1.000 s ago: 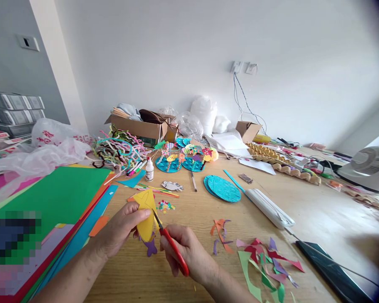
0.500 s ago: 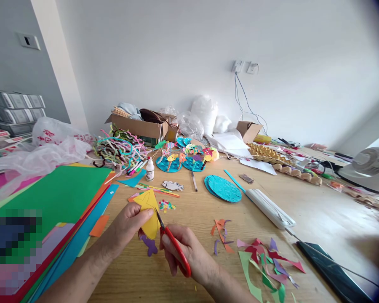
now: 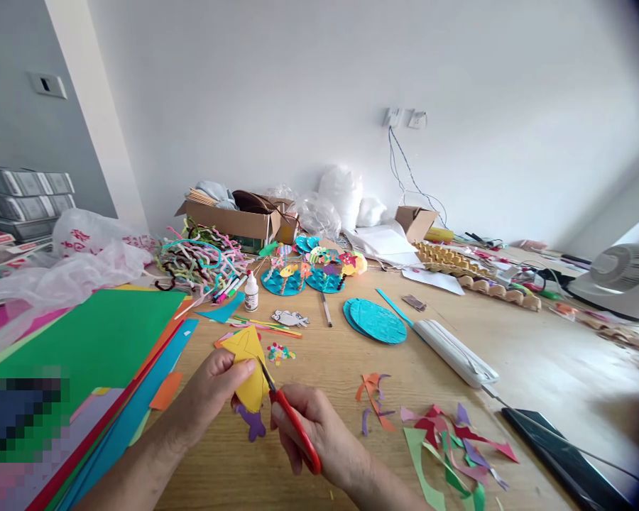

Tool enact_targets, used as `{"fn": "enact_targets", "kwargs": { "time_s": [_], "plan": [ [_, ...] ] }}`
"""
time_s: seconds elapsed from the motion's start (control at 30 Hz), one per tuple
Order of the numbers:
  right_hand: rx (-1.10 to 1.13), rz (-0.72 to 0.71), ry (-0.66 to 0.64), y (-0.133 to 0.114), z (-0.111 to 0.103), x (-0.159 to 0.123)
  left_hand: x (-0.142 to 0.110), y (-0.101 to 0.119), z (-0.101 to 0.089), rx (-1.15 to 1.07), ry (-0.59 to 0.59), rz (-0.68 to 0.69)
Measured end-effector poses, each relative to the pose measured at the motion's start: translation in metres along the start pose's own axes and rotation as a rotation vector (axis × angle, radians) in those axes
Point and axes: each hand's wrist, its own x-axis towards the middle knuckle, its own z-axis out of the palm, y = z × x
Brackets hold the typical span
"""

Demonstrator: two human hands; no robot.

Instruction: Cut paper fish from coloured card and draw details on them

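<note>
Half hidden behind yellow paper, a purple cutout; hard to tell whether held or lying on the tabletop. Paper just left of the right hand, pinched tight in the left hand, underside mostly concealed. Right hand curled closed around red scissors, one blade hard to make out.

- Bare tabletop lies open between the right hand and the orange scraps.
- The glue bottle stands upright beyond the left hand.
- A white corded bar obstructs, right of the blue discs.
- Paper sheets crowd the left.
</note>
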Motion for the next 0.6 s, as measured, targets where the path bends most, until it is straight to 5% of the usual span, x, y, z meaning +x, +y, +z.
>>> {"fn": "enact_targets", "kwargs": {
  "time_s": [0.6],
  "plan": [
    [-0.006, -0.040, -0.032, 0.0009, -0.0031, -0.0003, -0.0006, 0.0033, 0.0011, 0.046, -0.004, 0.008]
  ]
}}
